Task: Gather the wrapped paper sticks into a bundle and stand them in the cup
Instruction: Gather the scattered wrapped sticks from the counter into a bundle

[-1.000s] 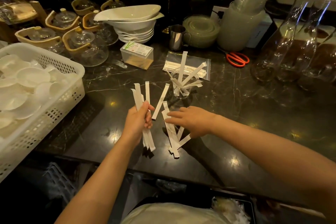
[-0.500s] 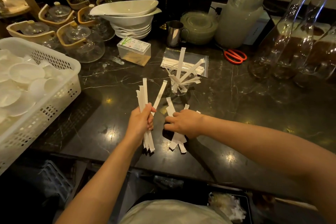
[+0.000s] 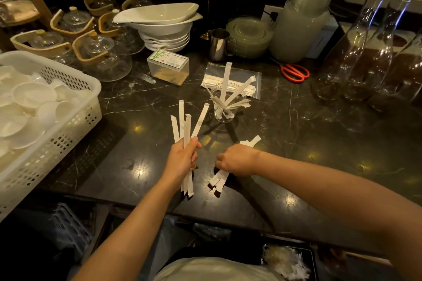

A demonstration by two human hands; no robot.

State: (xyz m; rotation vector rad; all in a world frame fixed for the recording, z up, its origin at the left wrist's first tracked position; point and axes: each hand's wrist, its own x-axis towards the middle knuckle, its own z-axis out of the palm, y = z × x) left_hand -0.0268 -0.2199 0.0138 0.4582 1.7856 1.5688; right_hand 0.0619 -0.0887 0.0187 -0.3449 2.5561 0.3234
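My left hand (image 3: 182, 159) grips several white wrapped paper sticks (image 3: 186, 125) upright above the dark marble counter, their tops fanned out. My right hand (image 3: 237, 159) is closed over a second bunch of sticks (image 3: 218, 181) lying on the counter, their ends poking out on both sides of the fist. Beyond both hands stands a small clear cup (image 3: 225, 107) with several sticks leaning in it at different angles. A clear zip bag (image 3: 230, 77) with more sticks lies flat behind the cup.
A white basket of small white dishes (image 3: 75, 107) sits at the left. Glass teapots (image 3: 102, 57), stacked white bowls (image 3: 164, 25), a toothpick box (image 3: 169, 68), a steel jug (image 3: 218, 44), red scissors (image 3: 294, 72) and tall glass carafes (image 3: 365, 52) line the back and right.
My right hand has closed over the loose sticks on the counter and drawn them together. My left hand has lifted its bunch a little, more upright.
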